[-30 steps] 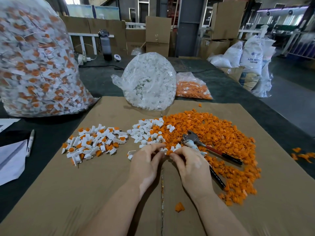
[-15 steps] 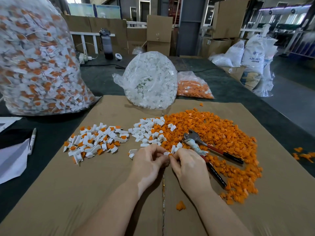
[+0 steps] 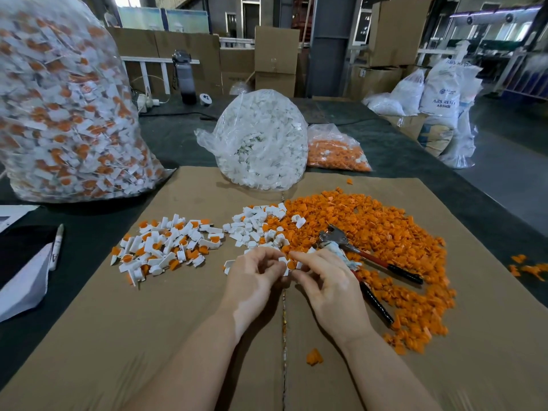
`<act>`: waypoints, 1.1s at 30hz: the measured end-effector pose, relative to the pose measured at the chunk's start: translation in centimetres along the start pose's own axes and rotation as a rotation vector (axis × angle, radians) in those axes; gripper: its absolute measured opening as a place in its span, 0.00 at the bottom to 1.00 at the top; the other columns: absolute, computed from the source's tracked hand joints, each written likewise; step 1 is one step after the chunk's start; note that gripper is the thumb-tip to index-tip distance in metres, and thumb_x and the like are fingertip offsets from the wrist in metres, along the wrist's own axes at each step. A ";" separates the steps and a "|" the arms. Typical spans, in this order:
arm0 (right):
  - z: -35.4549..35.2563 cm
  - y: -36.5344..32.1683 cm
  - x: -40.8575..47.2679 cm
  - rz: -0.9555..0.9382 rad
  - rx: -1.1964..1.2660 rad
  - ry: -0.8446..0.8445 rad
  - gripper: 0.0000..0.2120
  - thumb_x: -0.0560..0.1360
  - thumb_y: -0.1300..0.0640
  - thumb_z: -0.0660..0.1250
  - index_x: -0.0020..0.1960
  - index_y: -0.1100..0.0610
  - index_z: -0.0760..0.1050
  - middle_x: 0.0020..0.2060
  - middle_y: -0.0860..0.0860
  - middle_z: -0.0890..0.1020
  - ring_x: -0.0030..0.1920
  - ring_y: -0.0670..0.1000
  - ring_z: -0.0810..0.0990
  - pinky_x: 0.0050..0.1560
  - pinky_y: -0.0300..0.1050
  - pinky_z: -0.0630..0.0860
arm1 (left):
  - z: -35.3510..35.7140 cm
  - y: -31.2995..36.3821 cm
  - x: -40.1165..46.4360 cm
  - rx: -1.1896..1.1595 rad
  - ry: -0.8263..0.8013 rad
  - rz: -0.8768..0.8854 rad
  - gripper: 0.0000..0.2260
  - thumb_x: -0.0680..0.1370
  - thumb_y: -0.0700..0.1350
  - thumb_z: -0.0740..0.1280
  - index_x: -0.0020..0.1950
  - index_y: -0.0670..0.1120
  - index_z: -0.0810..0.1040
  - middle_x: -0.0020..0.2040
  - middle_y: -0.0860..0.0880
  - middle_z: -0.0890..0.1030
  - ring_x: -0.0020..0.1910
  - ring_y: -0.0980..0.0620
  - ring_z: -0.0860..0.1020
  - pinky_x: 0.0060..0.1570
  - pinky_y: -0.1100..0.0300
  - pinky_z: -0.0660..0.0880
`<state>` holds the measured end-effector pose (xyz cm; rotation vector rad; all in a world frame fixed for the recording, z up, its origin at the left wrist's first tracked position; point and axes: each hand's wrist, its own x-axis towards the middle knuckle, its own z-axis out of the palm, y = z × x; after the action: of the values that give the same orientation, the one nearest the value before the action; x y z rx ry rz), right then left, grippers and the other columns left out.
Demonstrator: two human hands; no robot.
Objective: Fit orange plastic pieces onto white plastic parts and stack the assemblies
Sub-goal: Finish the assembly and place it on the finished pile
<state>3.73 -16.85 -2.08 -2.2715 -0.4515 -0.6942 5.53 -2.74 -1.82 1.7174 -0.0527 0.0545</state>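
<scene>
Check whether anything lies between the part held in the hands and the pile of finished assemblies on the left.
Nothing visible does. Between the white part and the pile of finished assemblies lies only bare cardboard.

We are losing most of the white part [image 3: 285, 264] behind our left hand [image 3: 253, 280] and right hand [image 3: 323, 280]. The frame's left edge is cutting off the big bag [image 3: 65, 114], and motion is blurring it.
</scene>
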 end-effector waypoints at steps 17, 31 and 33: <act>-1.1 0.5 0.5 0.251 -0.340 0.134 0.15 0.74 0.55 0.69 0.59 0.59 0.77 0.51 0.53 0.80 0.54 0.54 0.77 0.54 0.51 0.69 | 0.7 0.2 0.9 -0.023 0.067 -0.043 0.03 0.73 0.38 0.70 0.43 0.44 0.78 0.31 0.48 0.76 0.29 0.58 0.74 0.32 0.69 0.70; -4.6 1.1 3.0 0.568 -0.804 -0.371 0.21 0.75 0.40 0.60 0.60 0.53 0.67 0.61 0.53 0.70 0.62 0.55 0.67 0.62 0.53 0.63 | 1.3 0.5 2.0 -0.272 0.088 -0.200 0.04 0.75 0.36 0.69 0.49 0.39 0.78 0.35 0.42 0.79 0.37 0.46 0.78 0.42 0.55 0.77; -4.8 0.3 3.3 0.518 -0.704 -0.365 0.16 0.76 0.41 0.58 0.54 0.53 0.67 0.54 0.51 0.74 0.54 0.53 0.72 0.54 0.50 0.68 | 1.4 0.6 2.0 -0.366 0.099 -0.234 0.06 0.75 0.36 0.69 0.50 0.37 0.77 0.34 0.42 0.78 0.37 0.45 0.77 0.47 0.49 0.77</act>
<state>4.80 -20.11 2.68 -3.0170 0.2811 -0.1693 7.54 -4.18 -1.29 1.3434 0.2003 -0.0418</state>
